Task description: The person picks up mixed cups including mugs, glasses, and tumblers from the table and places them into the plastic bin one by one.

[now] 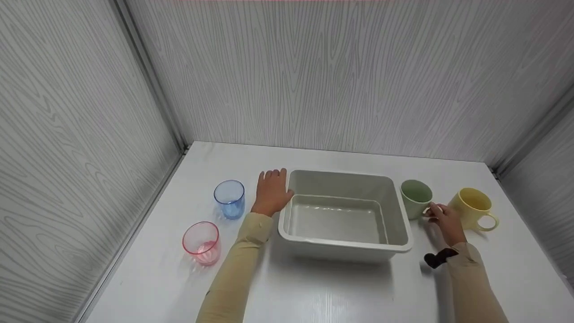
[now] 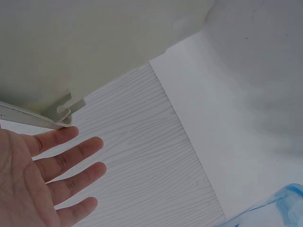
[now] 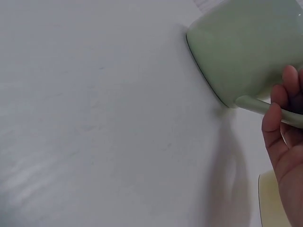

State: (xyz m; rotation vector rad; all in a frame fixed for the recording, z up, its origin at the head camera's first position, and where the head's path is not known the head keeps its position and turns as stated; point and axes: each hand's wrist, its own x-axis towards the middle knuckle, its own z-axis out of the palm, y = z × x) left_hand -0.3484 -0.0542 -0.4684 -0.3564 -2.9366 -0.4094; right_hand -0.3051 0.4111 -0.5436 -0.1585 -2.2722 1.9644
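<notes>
My right hand (image 1: 445,220) grips the handle of a green mug (image 1: 416,199), which stands upright beside the basin's right wall. In the right wrist view, the fingers (image 3: 272,118) curl round the mug's handle (image 3: 255,105). My left hand (image 1: 271,193) lies at the left rim of a grey rectangular basin (image 1: 345,252), thumb over the edge and other fingers extended. From the left wrist view, those spread fingers (image 2: 71,153) sit just under the basin's rim (image 2: 28,115). Nothing lies inside the basin.
A yellow mug (image 1: 471,208) stands right of my right hand, its handle facing right. Left of my left hand are a blue clear glass (image 1: 231,202) and, nearer, a pink clear glass (image 1: 204,246). Wood-grain panels (image 1: 314,80) border the white table (image 1: 332,296).
</notes>
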